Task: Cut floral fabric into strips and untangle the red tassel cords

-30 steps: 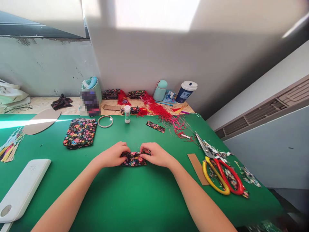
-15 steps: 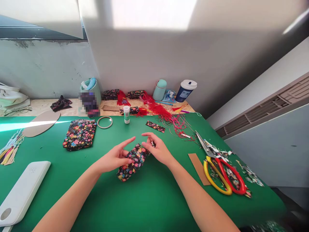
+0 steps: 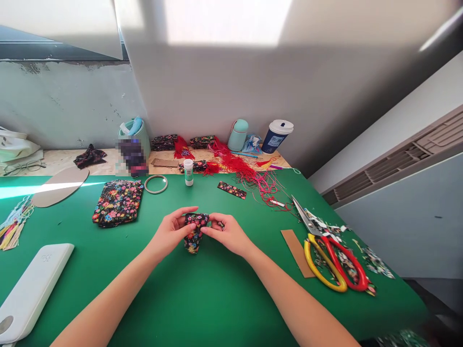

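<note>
A folded piece of black floral fabric [image 3: 193, 239] hangs between my two hands over the middle of the green mat. My left hand [image 3: 173, 230] pinches its upper left side, thumb in front and fingers behind. From the right, my right hand [image 3: 226, 233] closes thumb and fingers on the upper right edge. Whether something is wrapped inside the fabric cannot be seen. Beyond the hands stand a glue stick [image 3: 188, 172] and a small floral strip [image 3: 232, 190] lying flat. A stack of the same floral fabric [image 3: 118, 203] lies to the left.
On the right lie large scissors [image 3: 320, 241] with red and yellow handles, a brown card strip [image 3: 298, 253] and fabric scraps [image 3: 376, 261]. A white power bank [image 3: 38, 289] is at left. Along the back are red tassels [image 3: 235, 159], a paper cup [image 3: 278, 136] and a tape ring [image 3: 156, 184].
The fabric has turned from slanted to nearly upright and shows less of its length. Both hands have drawn closer together around its top, and the right hand's fingers have shifted left.
</note>
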A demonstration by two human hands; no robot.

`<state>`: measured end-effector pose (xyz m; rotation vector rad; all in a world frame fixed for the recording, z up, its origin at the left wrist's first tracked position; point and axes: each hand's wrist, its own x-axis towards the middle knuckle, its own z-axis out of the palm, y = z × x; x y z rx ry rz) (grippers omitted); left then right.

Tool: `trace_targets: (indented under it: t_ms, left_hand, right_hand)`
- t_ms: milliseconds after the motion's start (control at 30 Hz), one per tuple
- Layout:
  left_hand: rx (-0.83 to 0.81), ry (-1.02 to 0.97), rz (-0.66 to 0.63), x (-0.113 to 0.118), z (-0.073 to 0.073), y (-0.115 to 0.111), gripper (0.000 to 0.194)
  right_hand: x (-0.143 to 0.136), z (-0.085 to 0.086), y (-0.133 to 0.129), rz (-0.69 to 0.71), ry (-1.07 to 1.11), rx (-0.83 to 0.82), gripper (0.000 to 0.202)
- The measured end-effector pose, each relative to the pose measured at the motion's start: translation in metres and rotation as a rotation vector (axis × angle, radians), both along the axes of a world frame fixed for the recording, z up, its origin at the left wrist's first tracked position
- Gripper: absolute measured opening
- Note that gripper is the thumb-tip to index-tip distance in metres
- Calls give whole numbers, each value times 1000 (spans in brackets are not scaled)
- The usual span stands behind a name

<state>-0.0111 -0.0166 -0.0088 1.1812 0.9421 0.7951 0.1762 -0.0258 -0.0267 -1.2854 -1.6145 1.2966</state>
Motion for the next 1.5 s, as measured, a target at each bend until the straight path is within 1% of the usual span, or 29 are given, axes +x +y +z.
trace_targets:
  t_ms: [133, 233, 300, 400, 500, 667, 767, 833, 900, 1000, 1100, 1200, 1267, 1333, 1400, 1500]
  left_hand:
    - [123, 50, 31, 0, -4, -2, 45]
    - [233, 204, 76, 1, -4, -4, 38]
    - [290, 318, 102, 1, -4, -5, 40]
    - [365, 408, 125, 1, -3, -6, 39]
    - [435, 459, 133, 1, -4, -6, 29]
    - [539, 495, 144, 0, -8, -6, 22]
    - [628, 516, 174, 0, -5, -7, 16]
    - [638, 507, 186, 0, -2, -7, 13]
    - [559, 433, 149, 0, 1, -6, 10]
    - [263, 276, 80, -1, 2, -4, 18]
    - [-16, 194, 93, -2, 2, -1, 31]
    - [-185, 64, 106, -2, 2, 0, 38]
    - [-253, -37, 110, -3, 3, 1, 38]
    - [-287, -93, 118, -3, 3, 2, 37]
    - [-308, -107, 122, -3, 2, 2, 37]
    - [-332, -102, 105, -3, 0, 2, 44]
  right_hand:
    - [-1, -3, 0, -77, -15, 67, 23]
    - [0, -1, 0, -105, -52, 129, 21]
    - [0, 0, -1, -100, -71, 168, 19]
    - [-1, 1, -3, -98, -97, 224, 17]
    - [-2, 1, -4, -110, -114, 258, 17]
    - [-2, -1, -4, -101, -103, 269, 18]
    - [-1, 0, -4, -104, -91, 264, 17]
    - [-1, 2, -5, -107, -78, 249, 16]
    - [0, 4, -5, -104, -50, 212, 16]
    - [1, 3, -4, -101, 31, 109, 24]
    - [1, -1, 0, -58, 81, -71, 39]
    - [2, -4, 2, 25, 123, -252, 48]
    - [3, -3, 3, 83, 172, -331, 47]
    - [4, 0, 2, 126, 179, -367, 43]
    - [4, 2, 1, 136, 138, -353, 41]
    - [4, 2, 1, 112, 84, -304, 40]
